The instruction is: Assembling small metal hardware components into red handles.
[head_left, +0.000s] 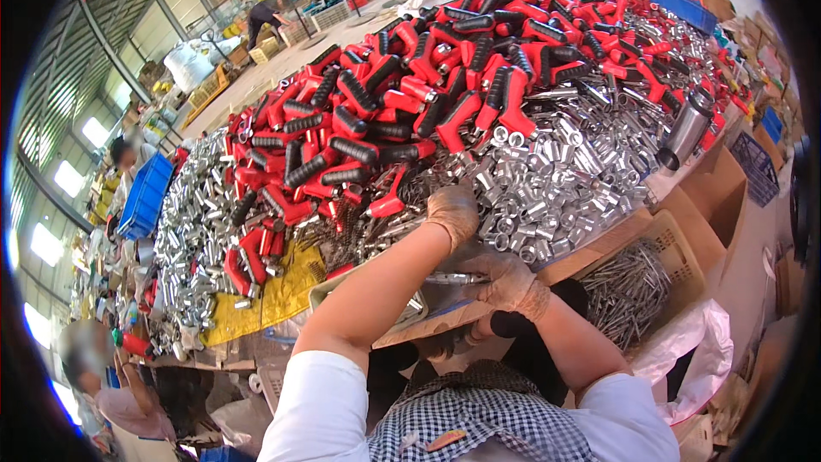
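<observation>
My left hand, in a pale work glove, reaches into the near edge of the heap, next to dark thin metal pieces and silver metal sleeves. Its fingers point away from me and are hidden, so what they touch does not show. Closer to my body, at the table edge, my gloved right hand is closed on a slim silver metal shaft, which sticks out to the left. Beyond both hands rises a pile of red-and-black pistol-shaped handles.
A beige crate of thin metal rods stands at the right below the table edge. Cardboard boxes lie beside it. A steel cylinder rests on the right of the heap. At left are a yellow sheet, a blue bin and a seated co-worker.
</observation>
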A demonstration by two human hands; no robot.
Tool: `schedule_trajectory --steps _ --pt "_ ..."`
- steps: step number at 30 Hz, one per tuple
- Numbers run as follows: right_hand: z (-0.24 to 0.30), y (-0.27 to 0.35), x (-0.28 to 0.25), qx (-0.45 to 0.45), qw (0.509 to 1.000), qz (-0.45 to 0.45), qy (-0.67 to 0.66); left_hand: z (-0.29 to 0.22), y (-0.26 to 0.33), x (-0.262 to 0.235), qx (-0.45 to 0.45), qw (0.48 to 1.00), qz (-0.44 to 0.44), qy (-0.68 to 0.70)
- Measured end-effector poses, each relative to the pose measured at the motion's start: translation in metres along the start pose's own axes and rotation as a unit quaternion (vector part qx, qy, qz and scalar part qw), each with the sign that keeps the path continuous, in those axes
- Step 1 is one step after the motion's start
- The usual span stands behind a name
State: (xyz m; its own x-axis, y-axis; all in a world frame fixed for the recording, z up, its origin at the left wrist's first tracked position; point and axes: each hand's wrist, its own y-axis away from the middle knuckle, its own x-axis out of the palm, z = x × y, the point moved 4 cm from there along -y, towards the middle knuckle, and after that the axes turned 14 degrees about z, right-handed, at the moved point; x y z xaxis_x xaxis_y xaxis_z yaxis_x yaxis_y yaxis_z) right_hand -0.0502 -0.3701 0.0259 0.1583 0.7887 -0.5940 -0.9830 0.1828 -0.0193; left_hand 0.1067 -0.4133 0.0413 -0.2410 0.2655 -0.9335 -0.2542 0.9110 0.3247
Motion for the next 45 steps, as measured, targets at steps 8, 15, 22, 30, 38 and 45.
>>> schedule_trajectory --steps 8,15,22,30,38,45 --pt "-0.013 -0.005 0.0 -0.029 0.999 -0.018 -0.011 0.014 0.001 -0.014 0.091 0.993 -0.067 0.02" --pt "-0.002 0.0 0.001 -0.018 0.994 -0.027 -0.107 0.081 0.072 -0.062 0.256 0.928 -0.257 0.083" --pt "0.008 0.008 0.01 -0.011 0.993 -0.068 -0.092 0.144 0.216 -0.047 0.045 0.798 -0.096 0.594" --pt "0.07 0.024 0.036 -0.024 0.995 0.013 -0.099 0.145 0.296 0.016 -0.027 0.787 -0.002 0.617" --pt "0.106 0.035 0.055 0.008 0.994 0.072 -0.083 0.145 0.333 0.041 0.057 0.797 -0.093 0.594" --pt "0.095 0.035 0.078 0.065 0.962 0.089 -0.251 0.137 0.339 0.053 -0.006 0.775 -0.044 0.63"
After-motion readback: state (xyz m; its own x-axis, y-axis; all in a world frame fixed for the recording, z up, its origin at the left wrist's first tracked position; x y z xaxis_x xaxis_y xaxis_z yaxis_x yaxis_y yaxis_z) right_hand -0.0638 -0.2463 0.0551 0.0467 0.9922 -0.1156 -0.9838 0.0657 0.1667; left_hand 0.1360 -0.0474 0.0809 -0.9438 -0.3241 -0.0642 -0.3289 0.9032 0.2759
